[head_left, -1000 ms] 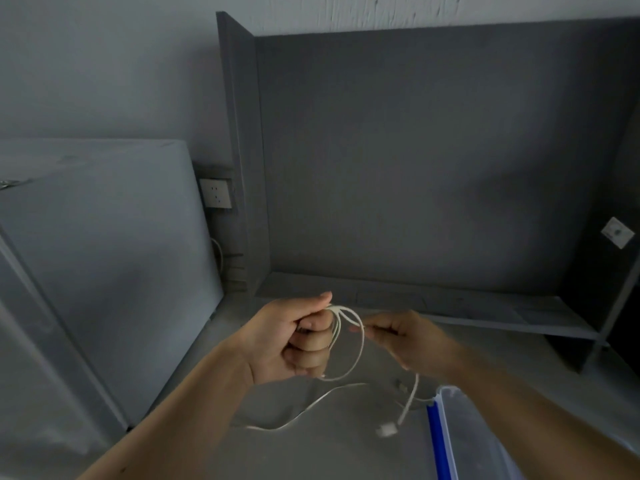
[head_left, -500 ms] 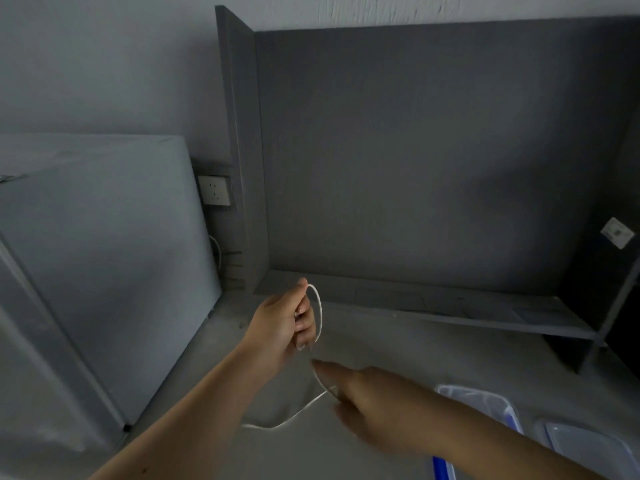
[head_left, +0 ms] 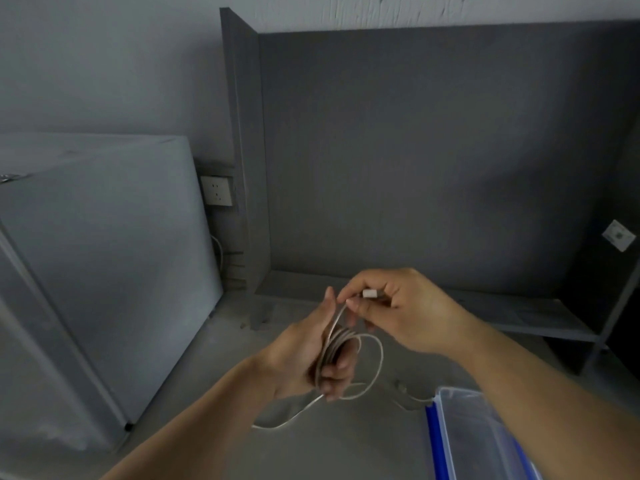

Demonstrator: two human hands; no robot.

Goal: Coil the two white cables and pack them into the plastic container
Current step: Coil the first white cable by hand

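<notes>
A white tag (head_left: 620,239) on the right panel carries a mark too blurred to read. The left hand (head_left: 304,358) grips the white cable (head_left: 331,342), looped round its fingers (a tail trails onto the table (head_left: 346,452)). Just above, the right hand (head_left: 408,313) pinches its plug (head_left: 370,293). The plastic container (head_left: 433,438) sits near, lower right, with possibly the second cable (head_left: 401,388) beside it.

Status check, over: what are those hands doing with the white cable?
Left hand grips the white cable coil. Right hand pinches its plug. Tail loose on the table; plastic container nearby. Nothing in the way.
</notes>
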